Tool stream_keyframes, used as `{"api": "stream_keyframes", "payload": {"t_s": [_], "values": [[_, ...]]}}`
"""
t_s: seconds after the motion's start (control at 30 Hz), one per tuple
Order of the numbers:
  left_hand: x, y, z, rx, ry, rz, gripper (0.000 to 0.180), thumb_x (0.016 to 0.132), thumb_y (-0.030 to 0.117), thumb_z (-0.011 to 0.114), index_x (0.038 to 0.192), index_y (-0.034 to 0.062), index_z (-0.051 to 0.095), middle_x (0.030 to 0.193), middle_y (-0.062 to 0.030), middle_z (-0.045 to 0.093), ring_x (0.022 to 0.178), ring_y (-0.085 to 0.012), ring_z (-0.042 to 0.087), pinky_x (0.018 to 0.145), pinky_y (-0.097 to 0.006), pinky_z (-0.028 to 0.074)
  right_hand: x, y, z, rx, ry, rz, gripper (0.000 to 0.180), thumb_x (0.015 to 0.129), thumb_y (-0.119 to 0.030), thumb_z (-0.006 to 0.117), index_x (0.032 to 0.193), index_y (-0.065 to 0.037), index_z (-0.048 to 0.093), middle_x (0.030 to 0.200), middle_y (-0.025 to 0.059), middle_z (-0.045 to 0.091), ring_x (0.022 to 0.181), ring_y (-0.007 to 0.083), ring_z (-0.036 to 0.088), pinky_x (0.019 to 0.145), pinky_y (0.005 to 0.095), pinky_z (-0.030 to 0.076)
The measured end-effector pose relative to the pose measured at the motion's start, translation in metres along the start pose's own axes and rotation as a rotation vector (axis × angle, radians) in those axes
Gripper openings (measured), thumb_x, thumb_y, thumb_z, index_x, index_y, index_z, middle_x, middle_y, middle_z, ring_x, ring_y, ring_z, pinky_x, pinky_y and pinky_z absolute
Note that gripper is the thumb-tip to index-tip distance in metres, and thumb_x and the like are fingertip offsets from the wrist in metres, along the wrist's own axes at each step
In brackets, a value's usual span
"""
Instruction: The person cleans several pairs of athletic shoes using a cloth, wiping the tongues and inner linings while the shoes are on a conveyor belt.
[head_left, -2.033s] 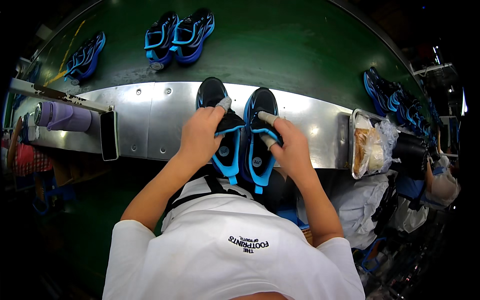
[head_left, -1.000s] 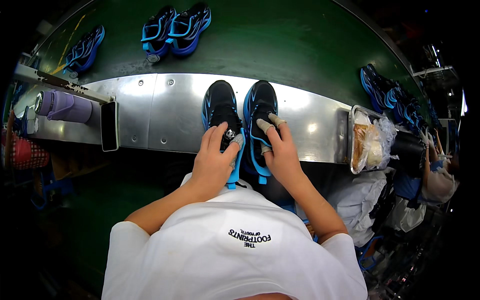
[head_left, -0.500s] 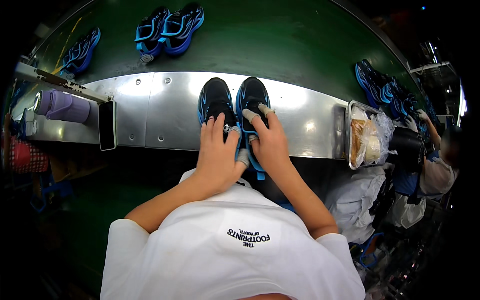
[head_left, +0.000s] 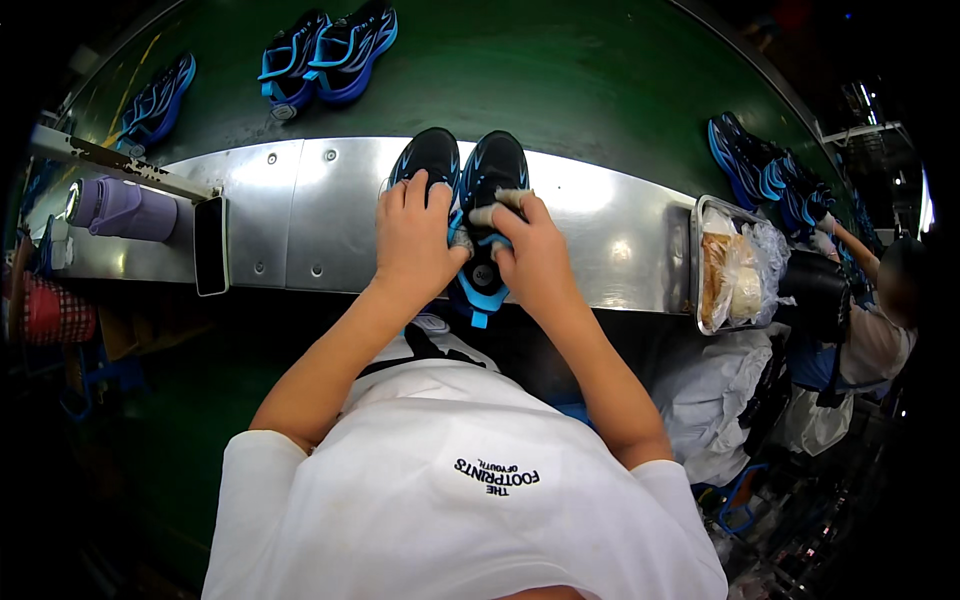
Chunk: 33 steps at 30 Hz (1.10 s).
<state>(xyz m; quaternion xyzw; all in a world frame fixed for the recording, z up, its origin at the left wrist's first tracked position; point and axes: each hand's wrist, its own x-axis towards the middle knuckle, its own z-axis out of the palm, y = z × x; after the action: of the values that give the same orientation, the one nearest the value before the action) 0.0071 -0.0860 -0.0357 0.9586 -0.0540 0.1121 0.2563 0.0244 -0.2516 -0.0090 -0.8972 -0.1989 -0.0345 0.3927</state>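
- Centre frame: a worker's left hand [head_left: 415, 243] lies flat, fingers together, over the left shoe [head_left: 428, 160] of a black-and-blue pair, which sits toes away on the steel table [head_left: 300, 215].
- The right hand [head_left: 530, 255] is curled around a small grey rag [head_left: 495, 210], pressing it to the upper of the right shoe [head_left: 492, 170].
- Two seconds ago the hands were apart, one on each shoe, with the pair hanging further over the near edge. The pair has since been pushed up onto the steel, and both hands have closed in toward the middle.
- Judged from this, wiping has moved from the outer sides to the tongue and inner flank of the right shoe, with the left hand only steadying.
- On the green belt [head_left: 600, 90] beyond, finished pairs [head_left: 330, 45] in the upper left have drifted leftward; more shoes [head_left: 760, 165] wait at the upper right.
- A dark phone [head_left: 210, 245] and a purple bottle [head_left: 125, 208] lie at the left, a tray of wrapped material [head_left: 728, 270] at the right.
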Motion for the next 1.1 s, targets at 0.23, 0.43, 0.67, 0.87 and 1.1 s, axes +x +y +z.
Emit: {"api": "stream_keyframes", "payload": {"t_s": [0.23,0.43,0.67,0.87,1.1], "values": [[-0.004,-0.002,0.003,0.103,0.015,0.058,0.054,0.066,0.011,0.074,0.115,-0.0009,0.054,0.136,-0.0265,0.050,0.121,-0.0456,0.046,0.107,-0.053,0.034,-0.014,0.001,0.036,-0.535,0.038,-0.324,0.027,0.075,-0.009,0.066,0.101,-0.003,0.063,0.113,0.0255,0.055,0.102,0.0487,0.057,0.083,0.0475,0.054],[-0.024,0.003,-0.049,0.027,-0.146,0.130,0.054,0.073,0.012,0.072,0.122,-0.0028,0.055,0.136,-0.0243,0.052,0.120,-0.0429,0.049,0.106,-0.049,0.037,-0.013,0.003,0.007,-0.347,-0.172,-0.258,0.042,0.074,-0.007,0.070,0.114,-0.004,0.059,0.125,0.0260,0.049,0.112,0.0493,0.051,0.089,0.0495,0.052],[0.000,-0.025,-0.045,-0.307,-0.009,0.122,0.022,0.079,0.004,0.065,0.101,-0.0001,0.064,0.091,-0.0163,0.059,0.085,-0.0362,0.054,0.075,-0.044,0.046,-0.008,-0.028,-0.020,-0.246,-0.194,-0.104,0.042,0.081,-0.014,0.073,0.120,-0.004,0.061,0.137,0.0252,0.047,0.116,0.0402,0.053,0.095,0.0453,0.051],[0.007,-0.022,-0.049,-0.254,-0.148,0.107,0.021,0.080,0.010,0.073,0.098,0.0033,0.065,0.094,-0.0120,0.056,0.085,-0.0316,0.056,0.074,-0.039,0.047,-0.016,-0.020,-0.011,-0.225,-0.130,-0.170,0.031,0.084,-0.009,0.069,0.114,-0.005,0.067,0.131,0.0135,0.059,0.117,0.0335,0.057,0.097,0.0404,0.051],[0.009,-0.051,-0.058,-0.564,-0.353,0.108,0.027,0.082,0.010,0.073,0.108,0.0044,0.067,0.103,-0.0101,0.057,0.087,-0.0266,0.057,0.074,-0.033,0.047,-0.005,-0.009,-0.034,0.131,-0.251,-0.046,0.034,0.086,-0.007,0.067,0.120,-0.009,0.067,0.132,0.0122,0.060,0.123,0.0311,0.055,0.100,0.0373,0.049]]}}
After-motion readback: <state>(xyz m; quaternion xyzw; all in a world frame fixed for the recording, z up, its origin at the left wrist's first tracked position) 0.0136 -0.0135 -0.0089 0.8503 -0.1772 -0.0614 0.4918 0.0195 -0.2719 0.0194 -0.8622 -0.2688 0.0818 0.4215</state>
